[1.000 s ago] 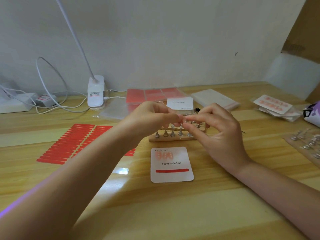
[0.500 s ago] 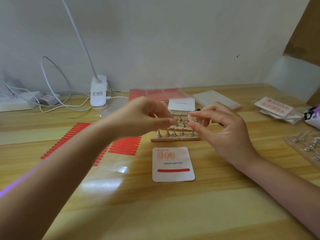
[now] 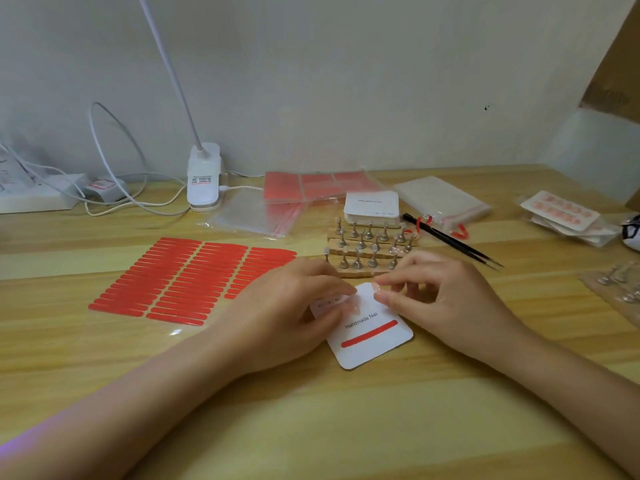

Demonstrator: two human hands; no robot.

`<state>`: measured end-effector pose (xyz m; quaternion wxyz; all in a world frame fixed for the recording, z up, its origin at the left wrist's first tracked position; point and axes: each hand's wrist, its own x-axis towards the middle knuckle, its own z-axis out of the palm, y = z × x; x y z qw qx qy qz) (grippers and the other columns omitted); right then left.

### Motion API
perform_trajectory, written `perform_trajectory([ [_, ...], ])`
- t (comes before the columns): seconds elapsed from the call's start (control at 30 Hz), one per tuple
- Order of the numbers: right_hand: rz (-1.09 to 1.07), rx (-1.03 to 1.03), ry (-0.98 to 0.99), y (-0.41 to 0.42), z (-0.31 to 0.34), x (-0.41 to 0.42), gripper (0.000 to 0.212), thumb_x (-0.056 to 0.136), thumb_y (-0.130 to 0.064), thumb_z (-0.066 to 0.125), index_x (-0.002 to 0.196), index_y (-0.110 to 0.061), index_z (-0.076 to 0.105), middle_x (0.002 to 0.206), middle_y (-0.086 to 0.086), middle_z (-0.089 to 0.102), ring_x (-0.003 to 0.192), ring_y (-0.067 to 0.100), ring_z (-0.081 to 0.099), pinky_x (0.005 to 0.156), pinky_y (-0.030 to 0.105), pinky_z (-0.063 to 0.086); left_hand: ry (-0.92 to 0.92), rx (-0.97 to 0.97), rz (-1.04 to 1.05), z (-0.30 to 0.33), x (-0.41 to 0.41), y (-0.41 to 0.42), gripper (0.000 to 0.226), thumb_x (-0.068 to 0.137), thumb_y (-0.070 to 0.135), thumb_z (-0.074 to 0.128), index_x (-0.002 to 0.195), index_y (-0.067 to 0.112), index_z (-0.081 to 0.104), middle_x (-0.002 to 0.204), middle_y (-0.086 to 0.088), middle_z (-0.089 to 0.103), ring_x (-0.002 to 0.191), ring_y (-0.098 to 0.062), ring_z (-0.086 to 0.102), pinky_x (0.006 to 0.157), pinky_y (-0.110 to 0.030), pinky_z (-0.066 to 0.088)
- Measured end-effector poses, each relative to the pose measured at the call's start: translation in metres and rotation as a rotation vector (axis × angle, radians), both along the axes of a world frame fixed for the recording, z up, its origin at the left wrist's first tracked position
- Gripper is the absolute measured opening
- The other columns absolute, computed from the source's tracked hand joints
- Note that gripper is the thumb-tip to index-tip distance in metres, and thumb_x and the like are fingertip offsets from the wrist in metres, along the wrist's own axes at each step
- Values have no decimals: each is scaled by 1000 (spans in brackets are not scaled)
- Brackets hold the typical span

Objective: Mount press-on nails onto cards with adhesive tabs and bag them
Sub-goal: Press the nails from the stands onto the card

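so both hands were down at the card point(image 3: 372, 336) on the bench point(image 3: 311, 427). my left hand point(image 3: 287, 317) lay on the card's left part, its fingers point(image 3: 341, 311) curled and pressing down around a pale pink nail point(image 3: 354, 308) by the top edge. couldn't tell if they actually gripped the nail or just held it flat. my right hand point(image 3: 446, 299) hovered at the top right corner, thumb and forefinger nearly together, pinching what looked like another small nail point(image 3: 376, 286), the other fingers loosely curled. the card sat tilted, with "handmade nail" print and a red adhesive strip point(image 3: 369, 333) still bare near its lower edge. just behind was the wooden stand point(image 3: 367, 252) with metal pegs, a sheet of red tabs point(image 3: 187, 275) off left, black tweezers point(image 3: 450, 240) off right.
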<state>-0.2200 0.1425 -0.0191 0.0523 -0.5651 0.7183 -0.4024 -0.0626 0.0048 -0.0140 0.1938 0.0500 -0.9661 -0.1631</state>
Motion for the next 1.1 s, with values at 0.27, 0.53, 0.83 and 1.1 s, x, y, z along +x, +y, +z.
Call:
perform_trajectory([
  [0.27, 35, 39, 111, -3, -5, 3, 16, 79, -23, 70, 94, -21, 74, 76, -14, 57, 69, 7, 54, 64, 16, 37, 45, 17, 5, -4, 1, -1, 23, 82, 28, 64, 101, 18, 72, 99, 4, 67, 92, -13, 59, 74, -31, 51],
  [0.53, 51, 67, 186, -4, -4, 4, 18, 79, -28, 69, 95, -22, 74, 75, -11, 57, 75, 5, 50, 70, 14, 26, 66, 27, 15, -5, 2, 0, 15, 80, 25, 70, 94, 21, 74, 95, 8, 69, 88, -8, 60, 70, -28, 52],
  [0.83, 52, 87, 132, -4, -5, 3, 21, 78, -32, 68, 98, -28, 72, 75, -13, 55, 76, 1, 50, 68, 13, 26, 26, 37, 35, -6, 2, 0, 17, 82, 27, 68, 98, 24, 75, 96, 10, 67, 88, -3, 53, 66, -3, 36],
  [1.1, 54, 99, 166, -4, -7, 3, 20, 80, -33, 66, 99, -30, 71, 76, -11, 55, 74, 2, 49, 66, 12, 25, 25, 42, 27, -7, 2, -2, 18, 83, 25, 68, 100, 23, 74, 97, 8, 66, 87, -3, 52, 66, -7, 37],
])
